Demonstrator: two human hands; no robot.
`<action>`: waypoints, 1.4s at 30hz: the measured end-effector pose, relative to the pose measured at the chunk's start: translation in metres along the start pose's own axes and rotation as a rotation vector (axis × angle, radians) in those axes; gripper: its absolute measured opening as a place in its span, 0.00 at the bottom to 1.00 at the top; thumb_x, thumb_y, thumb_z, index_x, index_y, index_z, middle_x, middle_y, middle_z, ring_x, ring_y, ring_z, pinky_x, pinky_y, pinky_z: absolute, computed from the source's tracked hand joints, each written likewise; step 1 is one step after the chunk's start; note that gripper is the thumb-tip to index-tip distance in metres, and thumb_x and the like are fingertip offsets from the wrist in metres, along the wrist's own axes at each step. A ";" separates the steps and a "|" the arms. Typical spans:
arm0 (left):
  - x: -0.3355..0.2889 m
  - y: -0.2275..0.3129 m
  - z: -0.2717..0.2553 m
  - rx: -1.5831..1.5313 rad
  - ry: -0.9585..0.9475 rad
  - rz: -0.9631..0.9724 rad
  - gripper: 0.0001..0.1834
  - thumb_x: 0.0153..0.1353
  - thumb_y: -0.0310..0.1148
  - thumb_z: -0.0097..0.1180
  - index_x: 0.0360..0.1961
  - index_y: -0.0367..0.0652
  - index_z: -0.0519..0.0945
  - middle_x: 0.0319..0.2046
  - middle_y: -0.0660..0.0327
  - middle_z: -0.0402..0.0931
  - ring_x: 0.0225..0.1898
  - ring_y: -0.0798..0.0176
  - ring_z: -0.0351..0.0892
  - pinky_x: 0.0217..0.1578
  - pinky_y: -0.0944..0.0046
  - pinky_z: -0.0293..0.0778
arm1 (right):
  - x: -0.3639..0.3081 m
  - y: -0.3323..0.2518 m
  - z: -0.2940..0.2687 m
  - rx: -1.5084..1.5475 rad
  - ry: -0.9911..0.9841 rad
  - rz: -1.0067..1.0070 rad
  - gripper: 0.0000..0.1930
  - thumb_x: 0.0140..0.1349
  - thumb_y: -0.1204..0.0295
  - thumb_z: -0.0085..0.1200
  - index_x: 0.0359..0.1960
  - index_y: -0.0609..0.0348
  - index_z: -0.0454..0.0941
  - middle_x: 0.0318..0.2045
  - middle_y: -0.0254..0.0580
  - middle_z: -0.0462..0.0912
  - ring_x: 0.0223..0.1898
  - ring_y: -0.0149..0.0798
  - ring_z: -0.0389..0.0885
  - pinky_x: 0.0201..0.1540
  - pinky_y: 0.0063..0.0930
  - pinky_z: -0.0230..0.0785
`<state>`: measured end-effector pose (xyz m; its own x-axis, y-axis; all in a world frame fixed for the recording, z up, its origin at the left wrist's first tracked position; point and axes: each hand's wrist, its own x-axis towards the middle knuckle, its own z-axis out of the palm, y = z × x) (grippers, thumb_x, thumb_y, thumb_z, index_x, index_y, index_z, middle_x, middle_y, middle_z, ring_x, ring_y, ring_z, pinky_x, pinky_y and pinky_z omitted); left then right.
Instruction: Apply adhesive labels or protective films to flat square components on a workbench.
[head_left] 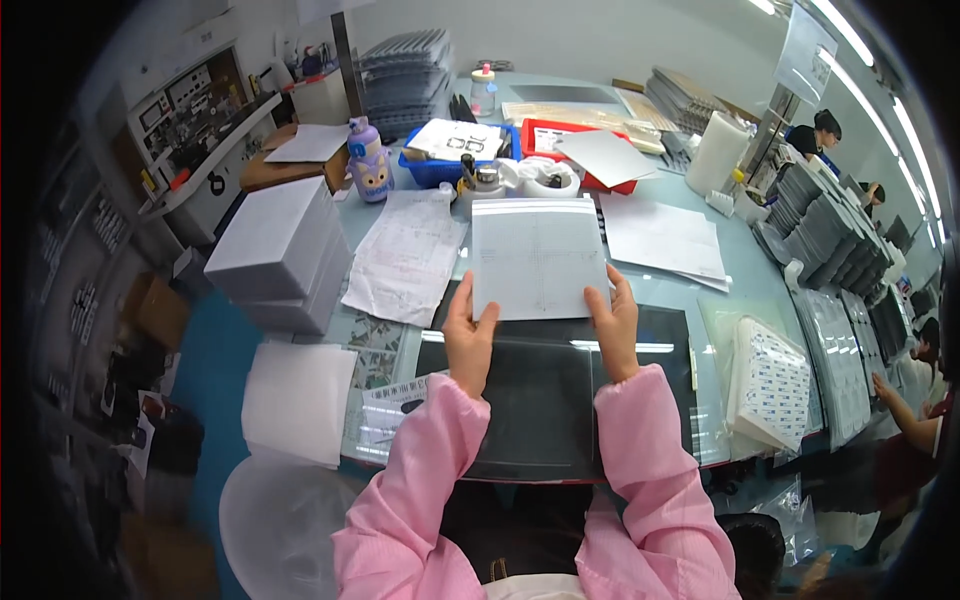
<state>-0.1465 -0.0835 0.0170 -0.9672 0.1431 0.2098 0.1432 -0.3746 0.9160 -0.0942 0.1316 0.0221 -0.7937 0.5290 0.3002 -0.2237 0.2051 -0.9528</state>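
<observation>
Both hands hold one pale, square, flat sheet [538, 250] by its lower corners, above a dark work mat [520, 400]. Faint thin lines and marks show through its surface; whether it is a single sheet or a thin pack I cannot tell. My left hand [470, 337] grips the left corner with the thumb on top. On the right corner, my right hand [615, 322] pinches it the same way. A crumpled written paper [408, 255] lies left of the sheet, and white papers [665, 240] lie to its right.
At left stand a stack of white sheets [270, 240] and a purple bottle [370, 165]. Behind the sheet are a blue basket [430, 172] and a red tray [625, 186]. Stacked grey trays [825, 225] and a patterned white pack [772, 385] sit right. Other people work far right.
</observation>
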 end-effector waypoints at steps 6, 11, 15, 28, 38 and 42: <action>0.051 -0.055 -0.007 0.911 -0.037 0.274 0.42 0.57 0.37 0.74 0.70 0.34 0.70 0.64 0.41 0.74 0.64 0.42 0.76 0.62 0.55 0.71 | 0.041 0.064 0.000 -0.904 0.136 -0.263 0.29 0.71 0.58 0.56 0.63 0.72 0.71 0.52 0.64 0.80 0.58 0.62 0.75 0.64 0.51 0.63; 0.052 -0.066 -0.012 0.794 0.034 0.208 0.30 0.59 0.34 0.70 0.63 0.37 0.79 0.54 0.42 0.82 0.55 0.45 0.83 0.56 0.55 0.76 | 0.043 0.073 -0.026 -0.526 -0.138 -0.171 0.30 0.69 0.58 0.59 0.65 0.64 0.70 0.55 0.62 0.80 0.59 0.62 0.75 0.62 0.49 0.65; 0.053 -0.061 -0.008 0.794 0.048 0.158 0.27 0.61 0.32 0.68 0.62 0.37 0.80 0.53 0.42 0.83 0.55 0.47 0.84 0.56 0.56 0.76 | 0.039 0.071 -0.028 -0.603 -0.188 -0.221 0.31 0.67 0.58 0.61 0.66 0.62 0.68 0.56 0.61 0.80 0.59 0.62 0.76 0.60 0.49 0.67; 0.065 0.148 -0.134 1.291 0.181 0.681 0.16 0.67 0.29 0.57 0.54 0.36 0.83 0.59 0.46 0.79 0.61 0.42 0.77 0.61 0.51 0.72 | -0.002 0.032 -0.045 -0.376 -0.015 -0.224 0.16 0.73 0.70 0.55 0.60 0.63 0.77 0.47 0.45 0.84 0.45 0.38 0.82 0.47 0.31 0.73; 0.096 0.229 -0.220 1.539 0.086 0.235 0.12 0.63 0.36 0.64 0.41 0.40 0.90 0.38 0.52 0.89 0.41 0.50 0.89 0.47 0.61 0.80 | -0.045 0.017 -0.021 -0.435 -0.214 -0.256 0.14 0.68 0.77 0.58 0.54 0.63 0.77 0.39 0.46 0.84 0.40 0.42 0.83 0.45 0.33 0.74; 0.102 0.244 -0.214 1.557 0.039 0.154 0.13 0.62 0.36 0.66 0.43 0.39 0.90 0.40 0.52 0.89 0.42 0.57 0.90 0.48 0.63 0.80 | -0.046 0.018 -0.022 -0.461 -0.216 -0.191 0.14 0.67 0.77 0.58 0.54 0.62 0.78 0.39 0.44 0.84 0.40 0.42 0.83 0.43 0.33 0.74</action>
<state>-0.2548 -0.3559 0.1884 -0.9244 0.1620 0.3454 0.2816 0.9006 0.3311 -0.0495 0.1290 -0.0074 -0.8722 0.2762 0.4038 -0.1425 0.6462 -0.7498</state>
